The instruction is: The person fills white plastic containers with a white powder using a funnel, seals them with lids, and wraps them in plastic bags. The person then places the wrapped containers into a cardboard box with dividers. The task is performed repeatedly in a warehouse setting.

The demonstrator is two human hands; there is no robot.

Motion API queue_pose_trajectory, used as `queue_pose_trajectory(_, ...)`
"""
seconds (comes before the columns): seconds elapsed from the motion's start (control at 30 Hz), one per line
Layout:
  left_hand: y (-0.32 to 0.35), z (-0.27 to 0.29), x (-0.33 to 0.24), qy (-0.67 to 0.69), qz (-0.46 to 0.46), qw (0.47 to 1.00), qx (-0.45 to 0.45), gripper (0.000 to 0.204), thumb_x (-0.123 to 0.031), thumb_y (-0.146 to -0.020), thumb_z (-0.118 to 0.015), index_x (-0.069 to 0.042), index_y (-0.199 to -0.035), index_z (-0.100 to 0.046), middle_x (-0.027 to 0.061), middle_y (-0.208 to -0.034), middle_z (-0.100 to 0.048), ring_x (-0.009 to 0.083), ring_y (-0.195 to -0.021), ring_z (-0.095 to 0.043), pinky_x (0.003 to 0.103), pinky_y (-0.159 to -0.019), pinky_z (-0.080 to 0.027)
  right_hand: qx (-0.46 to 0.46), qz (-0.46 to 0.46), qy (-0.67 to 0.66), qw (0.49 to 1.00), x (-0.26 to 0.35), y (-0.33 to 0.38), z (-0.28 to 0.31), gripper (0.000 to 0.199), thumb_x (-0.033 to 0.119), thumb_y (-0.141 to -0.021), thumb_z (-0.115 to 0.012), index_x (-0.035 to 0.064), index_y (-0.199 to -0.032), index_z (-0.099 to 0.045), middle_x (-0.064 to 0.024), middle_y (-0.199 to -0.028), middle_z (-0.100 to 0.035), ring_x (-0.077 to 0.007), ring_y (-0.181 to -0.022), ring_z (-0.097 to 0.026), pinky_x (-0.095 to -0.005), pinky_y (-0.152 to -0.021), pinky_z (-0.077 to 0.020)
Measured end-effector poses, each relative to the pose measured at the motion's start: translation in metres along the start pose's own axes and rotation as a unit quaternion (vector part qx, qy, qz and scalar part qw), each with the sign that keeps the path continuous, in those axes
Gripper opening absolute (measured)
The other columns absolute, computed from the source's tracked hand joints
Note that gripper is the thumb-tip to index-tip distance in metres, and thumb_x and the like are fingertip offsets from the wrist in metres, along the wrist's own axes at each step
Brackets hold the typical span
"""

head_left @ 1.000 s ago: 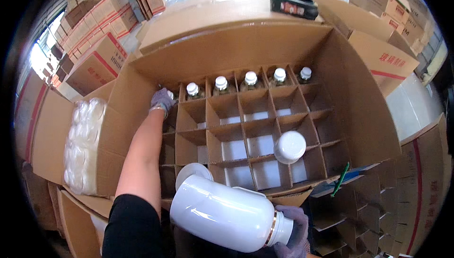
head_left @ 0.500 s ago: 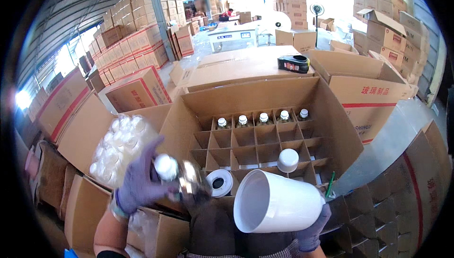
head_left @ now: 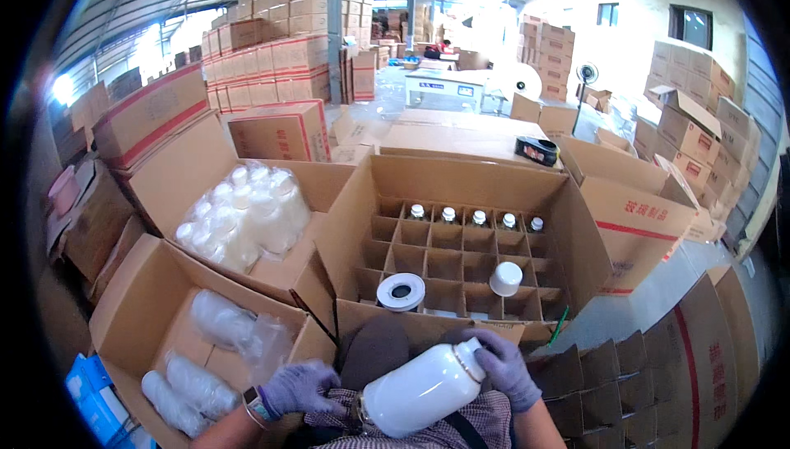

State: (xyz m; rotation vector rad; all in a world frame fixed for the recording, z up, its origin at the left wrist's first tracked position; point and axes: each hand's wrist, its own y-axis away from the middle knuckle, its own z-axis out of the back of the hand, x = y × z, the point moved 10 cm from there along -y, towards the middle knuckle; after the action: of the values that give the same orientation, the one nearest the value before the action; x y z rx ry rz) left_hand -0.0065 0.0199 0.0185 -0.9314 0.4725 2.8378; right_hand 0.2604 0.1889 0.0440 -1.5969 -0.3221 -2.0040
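A large white plastic bottle (head_left: 420, 390) lies tilted across my lap, neck pointing up and right. My right hand (head_left: 504, 367), in a purple glove, is closed around the bottle's neck. The gloved left hand (head_left: 300, 387) sits curled just left of the bottle's base; what it holds is hidden. In front of me stands an open carton (head_left: 350, 218) with a cardboard grid. Small capped bottles (head_left: 475, 217) fill its far row. One white capped bottle (head_left: 505, 278) stands near the front right, and a white round thing with a dark centre (head_left: 401, 291) sits at the front edge.
An open carton at the left holds a clear bag of white bottles (head_left: 239, 218). Another carton (head_left: 132, 309) at lower left holds bagged bottles. A black tape dispenser (head_left: 536, 151) rests on a box behind. Folded grid dividers (head_left: 609, 383) lie at the right. Stacked cartons surround the area.
The view has lifted from the carton toward the hall. The bottle came down to my lap and turned neck-right. My left hand dropped from the carton's edge to beside the bottle's base.
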Motion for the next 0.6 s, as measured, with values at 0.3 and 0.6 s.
queue_pose_trajectory(0.3, -0.01, -0.029, 0.022, 0.295, -0.053, 0.916, -0.266, 0.071, -0.028, -0.078, -0.082, 0.001, -0.131, -0.045, 0.0189, -0.125, -0.053, 0.0284, -0.117, -0.056, 0.04, -0.104, -0.045, -0.084, -0.096, -0.17, 0.977, -0.061, 0.001, -0.014, 0.042, 0.032, -0.104, -0.038, 0.0017, -0.121, -0.061, -0.0144, -0.117, -0.065, -0.0221, -0.107, -0.063, -0.0354, -0.096, -0.0499)
queue_pose_trajectory(0.6, -0.037, 0.025, -0.053, 0.52, -0.142, 0.821, -0.189, 0.084, -0.039, -0.081, -0.081, -0.004, -0.144, -0.039, 0.0148, -0.137, -0.053, 0.0298, -0.125, -0.054, 0.043, -0.111, -0.04, -0.148, 0.189, 0.014, 0.971, 0.131, 0.038, 0.005, 0.048, 0.019, -0.082, -0.067, -0.0001, -0.126, -0.06, -0.0179, -0.118, -0.063, -0.0339, -0.106, -0.062, -0.0402, -0.098, -0.0476)
